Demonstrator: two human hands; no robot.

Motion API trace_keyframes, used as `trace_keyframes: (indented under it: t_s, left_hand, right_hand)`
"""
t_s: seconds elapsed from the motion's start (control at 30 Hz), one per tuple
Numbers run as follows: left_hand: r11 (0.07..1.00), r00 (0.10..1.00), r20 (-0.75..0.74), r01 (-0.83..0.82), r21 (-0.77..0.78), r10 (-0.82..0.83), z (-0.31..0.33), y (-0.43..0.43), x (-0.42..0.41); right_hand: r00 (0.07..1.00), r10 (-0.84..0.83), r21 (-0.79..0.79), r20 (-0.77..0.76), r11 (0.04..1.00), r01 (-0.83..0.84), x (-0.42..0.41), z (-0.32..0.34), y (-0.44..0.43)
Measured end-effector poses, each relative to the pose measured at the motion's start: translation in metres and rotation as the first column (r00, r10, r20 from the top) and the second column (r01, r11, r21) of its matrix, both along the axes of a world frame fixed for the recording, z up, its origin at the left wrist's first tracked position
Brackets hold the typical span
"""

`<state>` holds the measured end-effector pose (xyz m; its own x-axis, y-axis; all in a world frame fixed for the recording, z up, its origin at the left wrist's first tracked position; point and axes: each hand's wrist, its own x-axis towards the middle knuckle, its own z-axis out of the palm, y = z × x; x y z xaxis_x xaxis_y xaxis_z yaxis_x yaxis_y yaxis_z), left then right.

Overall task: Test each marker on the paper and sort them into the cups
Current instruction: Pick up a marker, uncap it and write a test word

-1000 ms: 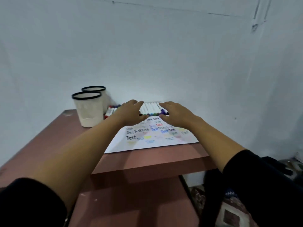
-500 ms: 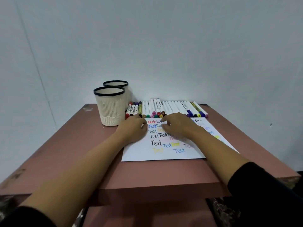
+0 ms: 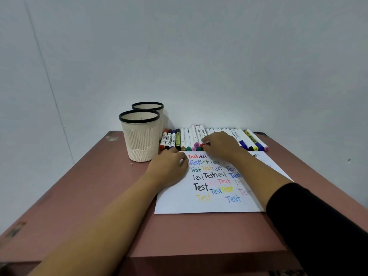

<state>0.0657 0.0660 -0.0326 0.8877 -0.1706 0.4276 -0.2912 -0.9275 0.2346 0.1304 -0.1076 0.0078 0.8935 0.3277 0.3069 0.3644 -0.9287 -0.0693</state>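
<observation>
1. The fingers (image 3: 183, 161) of the left hand (image 3: 169, 168) are curled loosely, knuckles down on the left edge of the paper (image 3: 199, 206); whether they enclose anything I cannot tell.
2. The right hand (image 3: 221, 145) reaches farther, its fingertips bent down onto the capped ends of the markers (image 3: 191, 139) near the middle of the row; it touches them, but a firm grip on any one marker cannot be made out.
3. The paper lies flat on the reddish-brown table (image 3: 89, 196), covered with the word "Test" in red, blue, green, black, yellow and pink.
4. The markers lie side by side just beyond the paper's far edge, mostly white barrels with coloured caps pointing toward the person; a few near the right fingertips are pushed slightly out of line.
5. Left of the row stands a cream cup (image 3: 140, 136) with a black rim, a second cup (image 3: 148, 106) close behind it by the wall.
</observation>
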Motion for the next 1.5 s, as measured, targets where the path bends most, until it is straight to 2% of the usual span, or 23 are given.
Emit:
trace_keyframes:
  t_s: [0.2,0.3,0.37,0.47,0.57,0.63,0.83,0.93,0.97,1.07,1.1,1.13,1.17,1.23,1.3,1.5]
  left_hand:
    - [1.0,1.0,-0.001,0.005,-0.012,-0.005,0.0,0.0,0.0]
    - [0.999,1.0,0.009,0.023,-0.042,-0.022,-0.001,0.001,0.0]
    - [0.995,0.998,0.058,0.04,-0.089,-0.035,0.0,0.001,0.0]
    - [0.988,0.984,0.171,0.067,-0.141,-0.043,0.003,0.0,-0.001]
    - [0.975,0.959,0.278,0.117,-0.186,-0.062,0.007,-0.003,-0.004]
    - [0.975,0.946,0.316,0.132,-0.176,-0.071,0.01,-0.005,-0.006]
    - [0.988,0.971,0.218,0.122,-0.094,-0.099,0.011,-0.008,-0.013]
    - [0.989,0.984,0.159,0.096,-0.115,-0.077,0.013,-0.008,-0.015]
    - [0.987,0.986,0.148,0.101,-0.124,-0.083,0.013,-0.008,-0.016]
    - [0.99,0.988,0.134,0.091,-0.106,-0.076,0.015,-0.009,-0.019]
    - [0.992,0.988,0.138,0.083,-0.098,-0.069,0.016,-0.01,-0.02]
    - [0.992,0.987,0.147,0.079,-0.096,-0.065,0.016,-0.01,-0.02]
    - [0.991,0.985,0.158,0.085,-0.101,-0.068,0.016,-0.011,-0.021]
    - [0.987,0.98,0.178,0.114,-0.116,-0.092,0.017,-0.012,-0.022]
    - [0.982,0.977,0.17,0.15,-0.117,-0.129,0.017,-0.014,-0.024]
    - [0.957,0.977,0.089,0.207,-0.202,-0.192,0.016,-0.021,-0.024]
  right_hand:
    - [0.997,-0.047,0.191,0.06,0.981,0.035,0.002,-0.006,-0.002]
    - [0.986,-0.09,0.407,0.143,0.913,0.024,0.003,-0.005,-0.007]
    - [0.971,-0.139,0.584,0.197,0.812,-0.003,-0.002,0.001,-0.013]
    - [0.954,-0.191,0.763,0.231,0.644,-0.055,-0.019,0.011,-0.027]
    - [0.974,-0.153,0.927,0.168,0.361,-0.103,-0.044,0.019,-0.036]
    - [0.99,-0.076,0.971,0.115,0.219,-0.096,-0.058,0.018,-0.038]
    - [0.988,0.151,0.994,0.033,0.098,-0.048,-0.072,0.01,-0.03]
    - [0.976,0.219,0.998,0.015,0.058,-0.028,-0.073,0.008,-0.027]
    - [0.971,0.239,1.0,0.011,0.019,-0.016,-0.074,0.008,-0.026]
    - [0.935,0.356,0.976,-0.01,-0.2,0.087,-0.076,0.006,-0.022]
    - [0.911,0.412,0.959,-0.026,-0.246,0.138,-0.076,0.006,-0.02]
    - [0.882,0.468,0.952,-0.057,-0.24,0.188,-0.077,0.005,-0.018]
    - [0.852,0.513,0.956,-0.101,-0.187,0.226,-0.078,0.002,-0.014]
    - [0.811,0.549,0.967,-0.203,-0.02,0.255,-0.081,-0.003,-0.007]
    - [0.804,0.538,0.965,-0.252,0.074,0.254,-0.081,-0.005,-0.001]
    - [0.817,0.54,0.975,-0.202,0.035,0.218,-0.079,-0.007,-0.003]
